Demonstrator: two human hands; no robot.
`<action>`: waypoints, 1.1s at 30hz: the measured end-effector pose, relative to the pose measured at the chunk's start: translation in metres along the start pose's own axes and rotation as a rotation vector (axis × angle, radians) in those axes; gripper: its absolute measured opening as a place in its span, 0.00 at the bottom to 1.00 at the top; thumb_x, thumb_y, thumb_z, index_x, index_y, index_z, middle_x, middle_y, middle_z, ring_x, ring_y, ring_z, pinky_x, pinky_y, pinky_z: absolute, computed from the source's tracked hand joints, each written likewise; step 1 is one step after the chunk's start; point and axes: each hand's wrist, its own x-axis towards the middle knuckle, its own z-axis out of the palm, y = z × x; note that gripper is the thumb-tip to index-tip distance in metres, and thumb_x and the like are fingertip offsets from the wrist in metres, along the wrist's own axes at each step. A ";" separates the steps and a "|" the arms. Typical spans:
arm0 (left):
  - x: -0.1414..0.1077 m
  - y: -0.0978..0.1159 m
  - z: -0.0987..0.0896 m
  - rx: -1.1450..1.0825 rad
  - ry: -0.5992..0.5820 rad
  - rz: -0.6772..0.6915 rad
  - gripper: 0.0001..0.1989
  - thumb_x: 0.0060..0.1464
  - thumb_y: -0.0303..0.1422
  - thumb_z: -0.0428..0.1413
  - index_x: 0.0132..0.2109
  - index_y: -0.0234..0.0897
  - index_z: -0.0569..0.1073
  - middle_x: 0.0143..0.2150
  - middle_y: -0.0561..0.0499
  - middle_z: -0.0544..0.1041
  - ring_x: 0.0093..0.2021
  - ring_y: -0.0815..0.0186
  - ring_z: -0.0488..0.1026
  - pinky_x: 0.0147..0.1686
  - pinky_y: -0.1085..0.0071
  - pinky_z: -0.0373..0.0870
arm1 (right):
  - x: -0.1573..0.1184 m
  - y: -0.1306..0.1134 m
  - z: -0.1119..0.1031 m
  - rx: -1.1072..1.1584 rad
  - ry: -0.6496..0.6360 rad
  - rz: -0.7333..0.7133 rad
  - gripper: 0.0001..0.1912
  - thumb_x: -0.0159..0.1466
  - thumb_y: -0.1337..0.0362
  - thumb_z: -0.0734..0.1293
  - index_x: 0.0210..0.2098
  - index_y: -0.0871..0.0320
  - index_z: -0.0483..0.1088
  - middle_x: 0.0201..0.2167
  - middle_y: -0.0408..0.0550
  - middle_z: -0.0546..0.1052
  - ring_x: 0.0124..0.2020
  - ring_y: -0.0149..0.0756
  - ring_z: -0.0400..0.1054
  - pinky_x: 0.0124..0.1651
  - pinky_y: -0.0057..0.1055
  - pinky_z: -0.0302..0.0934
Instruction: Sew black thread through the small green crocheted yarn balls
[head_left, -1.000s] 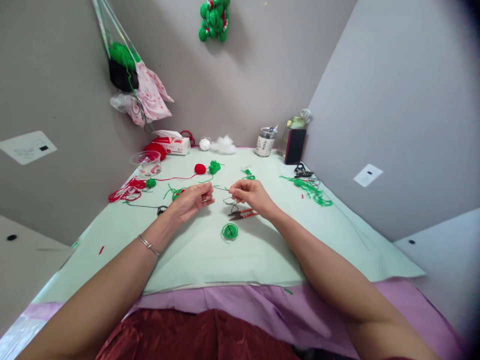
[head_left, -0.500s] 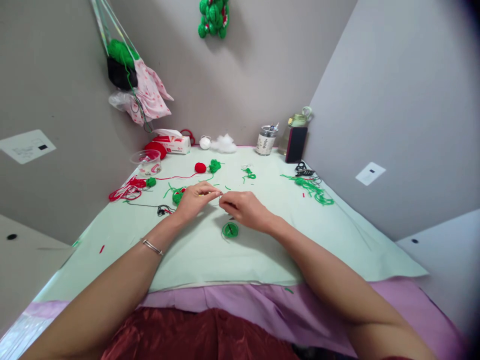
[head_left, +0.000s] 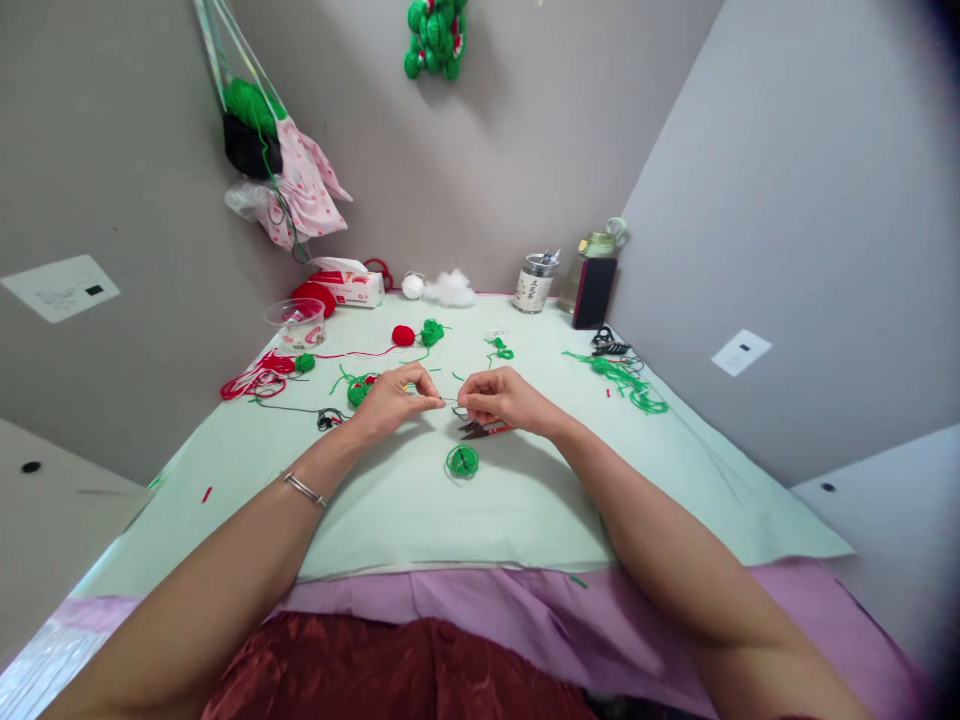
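My left hand (head_left: 396, 402) is closed in a pinch over the middle of the table. Close beside it, my right hand (head_left: 510, 396) pinches too. A thin dark thread (head_left: 451, 401) spans the short gap between the fingertips; whether a needle is on it, I cannot tell. Below the right hand lie thread snips (head_left: 486, 430) with dark blades and a red handle. Nearer to me is a small coil of green yarn (head_left: 462, 461). Behind the left hand sits a green and red crocheted piece (head_left: 361, 389), partly hidden by that hand.
Red yarn (head_left: 259, 377) and a clear plastic tub (head_left: 297, 325) lie at left. Along the back stand a tissue box (head_left: 356, 288), white stuffing (head_left: 452, 288), a pen holder (head_left: 533, 284) and a phone (head_left: 595, 293). Loose green yarn (head_left: 622, 377) lies right.
My hands have drawn slightly apart, the right one shifting right and turning, so the strand between them shows. The snips under the right hand are now more visible.
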 end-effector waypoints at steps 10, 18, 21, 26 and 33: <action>0.003 -0.005 0.002 -0.427 -0.095 -0.125 0.17 0.44 0.38 0.70 0.31 0.36 0.70 0.35 0.51 0.78 0.36 0.67 0.73 0.43 0.68 0.66 | 0.001 -0.001 0.002 0.004 -0.019 0.009 0.11 0.59 0.58 0.71 0.32 0.61 0.74 0.23 0.42 0.75 0.23 0.27 0.66 0.28 0.24 0.61; 0.007 -0.004 -0.006 -0.453 0.183 -0.133 0.22 0.38 0.37 0.72 0.31 0.38 0.66 0.33 0.53 0.77 0.34 0.68 0.72 0.40 0.70 0.67 | 0.005 -0.002 -0.003 -0.001 0.097 -0.024 0.11 0.58 0.58 0.70 0.29 0.61 0.73 0.22 0.43 0.75 0.20 0.25 0.65 0.24 0.23 0.56; 0.008 -0.004 -0.005 -0.454 0.220 -0.119 0.22 0.38 0.37 0.72 0.30 0.38 0.65 0.32 0.53 0.77 0.34 0.69 0.72 0.40 0.70 0.67 | 0.005 -0.005 0.000 -0.009 0.136 -0.039 0.11 0.57 0.58 0.70 0.28 0.61 0.72 0.21 0.43 0.75 0.20 0.25 0.65 0.23 0.23 0.56; 0.007 -0.003 -0.007 -0.488 0.121 -0.139 0.19 0.41 0.34 0.71 0.36 0.38 0.70 0.33 0.55 0.76 0.34 0.70 0.72 0.40 0.72 0.67 | 0.001 -0.011 -0.015 0.028 0.224 -0.028 0.14 0.56 0.55 0.71 0.30 0.62 0.75 0.21 0.45 0.75 0.20 0.27 0.64 0.22 0.24 0.55; 0.009 0.001 -0.025 -0.785 0.185 -0.141 0.19 0.46 0.31 0.68 0.46 0.41 0.75 0.35 0.56 0.76 0.38 0.72 0.74 0.55 0.69 0.69 | -0.016 0.023 -0.119 -0.268 1.033 -0.015 0.16 0.59 0.56 0.68 0.38 0.64 0.77 0.25 0.49 0.77 0.22 0.29 0.64 0.26 0.26 0.57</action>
